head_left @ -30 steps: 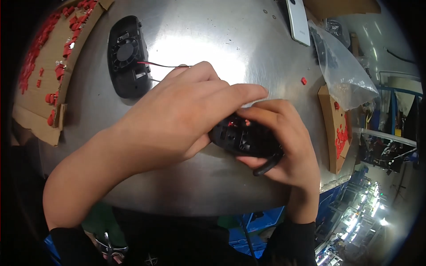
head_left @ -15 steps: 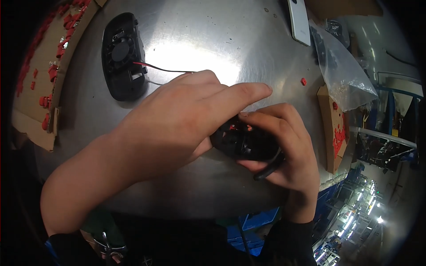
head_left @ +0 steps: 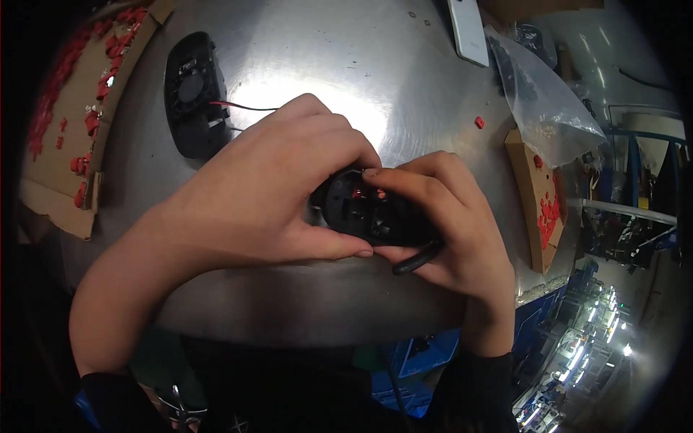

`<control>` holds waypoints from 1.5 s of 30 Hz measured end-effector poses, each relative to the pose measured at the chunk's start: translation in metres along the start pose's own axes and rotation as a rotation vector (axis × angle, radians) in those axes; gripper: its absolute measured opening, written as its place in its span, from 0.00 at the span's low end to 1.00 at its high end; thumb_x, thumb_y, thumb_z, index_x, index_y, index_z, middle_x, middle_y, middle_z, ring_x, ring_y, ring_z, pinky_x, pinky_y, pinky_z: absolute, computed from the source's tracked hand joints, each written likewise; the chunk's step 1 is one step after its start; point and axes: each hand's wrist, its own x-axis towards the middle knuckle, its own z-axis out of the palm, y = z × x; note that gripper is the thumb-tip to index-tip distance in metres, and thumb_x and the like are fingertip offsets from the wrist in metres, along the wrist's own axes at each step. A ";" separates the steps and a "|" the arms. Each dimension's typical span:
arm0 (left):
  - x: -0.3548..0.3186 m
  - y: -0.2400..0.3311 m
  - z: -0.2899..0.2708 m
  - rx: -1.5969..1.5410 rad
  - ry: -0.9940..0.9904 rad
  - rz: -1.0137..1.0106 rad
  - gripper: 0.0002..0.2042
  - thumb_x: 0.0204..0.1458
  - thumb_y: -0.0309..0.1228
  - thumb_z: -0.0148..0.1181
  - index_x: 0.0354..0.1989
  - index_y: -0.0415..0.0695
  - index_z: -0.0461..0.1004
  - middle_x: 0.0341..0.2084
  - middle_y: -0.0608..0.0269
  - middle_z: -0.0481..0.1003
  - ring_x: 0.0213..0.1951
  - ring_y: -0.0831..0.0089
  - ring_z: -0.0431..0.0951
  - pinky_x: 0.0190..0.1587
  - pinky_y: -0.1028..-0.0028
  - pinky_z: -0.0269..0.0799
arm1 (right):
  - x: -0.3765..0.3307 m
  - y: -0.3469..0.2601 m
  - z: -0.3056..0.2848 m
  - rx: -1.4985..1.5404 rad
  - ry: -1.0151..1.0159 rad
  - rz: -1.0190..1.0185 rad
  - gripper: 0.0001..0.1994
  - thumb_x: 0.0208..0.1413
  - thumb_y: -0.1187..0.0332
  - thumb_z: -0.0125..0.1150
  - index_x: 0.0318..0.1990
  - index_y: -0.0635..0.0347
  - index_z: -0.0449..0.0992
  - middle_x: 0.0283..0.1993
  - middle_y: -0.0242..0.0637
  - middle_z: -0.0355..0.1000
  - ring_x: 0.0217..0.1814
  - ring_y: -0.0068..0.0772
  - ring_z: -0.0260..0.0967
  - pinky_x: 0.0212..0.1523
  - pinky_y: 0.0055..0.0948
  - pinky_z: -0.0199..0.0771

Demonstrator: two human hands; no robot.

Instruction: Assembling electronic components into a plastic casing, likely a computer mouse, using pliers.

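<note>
the left hand (head_left: 285, 177) and right hand (head_left: 462, 231) are gripping a black housing (head_left: 343, 209) between them, over the metal surface (head_left: 289, 310); it is looking light and stiff, its outer rim probably offering safer holds than its inside.

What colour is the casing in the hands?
The casing is black, with small red spots near its upper edge; seen best in the head view.

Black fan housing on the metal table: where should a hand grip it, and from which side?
Best, I think, to pinch the black fan housing across its long edges at the near end, coming from its left: it is longer than wide, the fan lies beyond that end, and wires leave its right side.
</note>
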 end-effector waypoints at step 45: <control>-0.010 0.008 0.026 0.061 -0.015 0.009 0.26 0.44 0.55 0.76 0.48 0.53 0.82 0.40 0.68 0.81 0.52 0.62 0.75 0.54 0.61 0.65 | -0.082 0.136 -0.093 -0.254 1.012 0.631 0.14 0.65 0.61 0.64 0.47 0.65 0.79 0.42 0.39 0.80 0.43 0.32 0.78 0.48 0.32 0.75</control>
